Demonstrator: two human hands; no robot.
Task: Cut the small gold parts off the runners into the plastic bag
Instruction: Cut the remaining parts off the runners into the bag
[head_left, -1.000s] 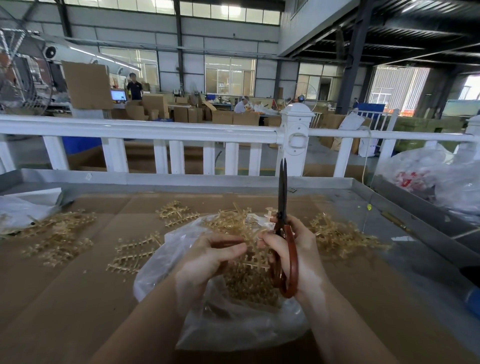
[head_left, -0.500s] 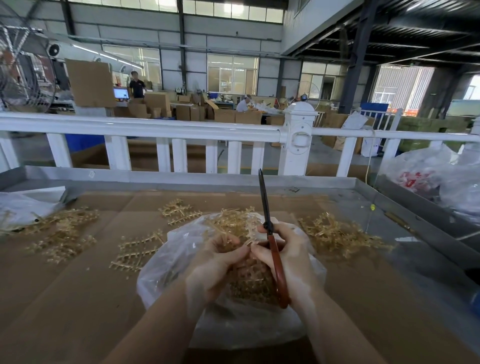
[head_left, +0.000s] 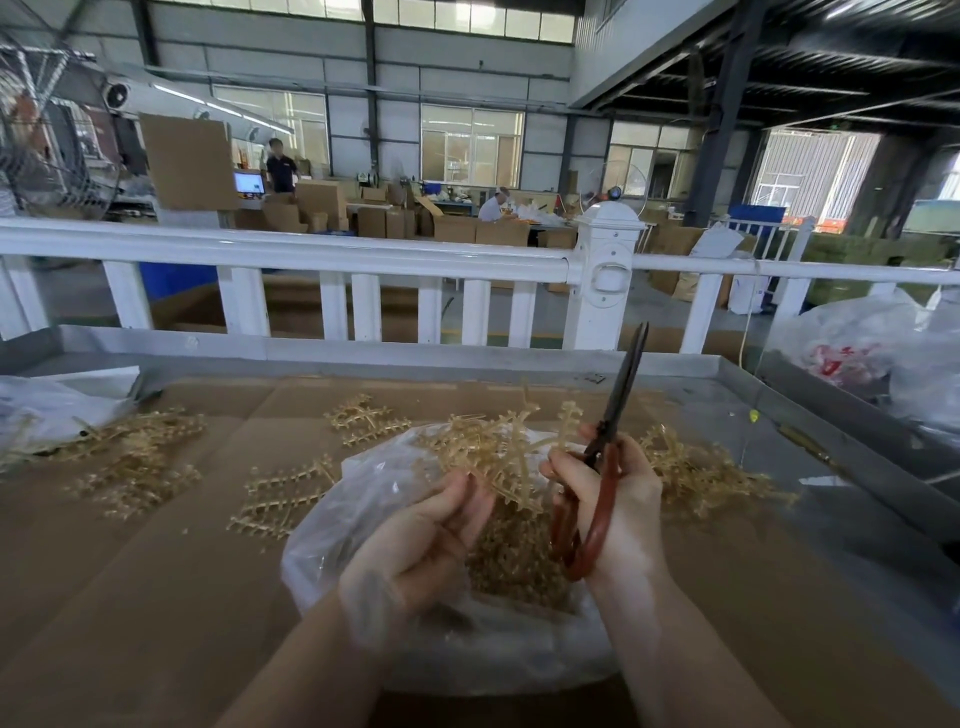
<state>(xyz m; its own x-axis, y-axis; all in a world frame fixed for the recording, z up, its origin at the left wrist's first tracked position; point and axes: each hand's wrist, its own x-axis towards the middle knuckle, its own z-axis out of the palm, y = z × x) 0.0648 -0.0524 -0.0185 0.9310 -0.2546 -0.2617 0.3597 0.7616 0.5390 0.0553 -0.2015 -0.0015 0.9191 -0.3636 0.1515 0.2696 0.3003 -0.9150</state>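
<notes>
Head view | left hand (head_left: 415, 540) pinched gold runner (head_left: 506, 467) over plastic bag (head_left: 332, 540) so cut parts dropped inside | right hand (head_left: 618, 499) gripped scissors (head_left: 605, 457) beside bag, blades up, apparently clear for repositioning

Clear plastic bag (head_left: 374, 525), open-mouthed, lying on the cardboard-covered table with a heap of small gold parts (head_left: 511, 564) inside. Gold runner (head_left: 511, 457), branched and comb-like, held above the bag's mouth. Red-handled scissors (head_left: 602, 467), blades closed, pointing up and away.
</notes>
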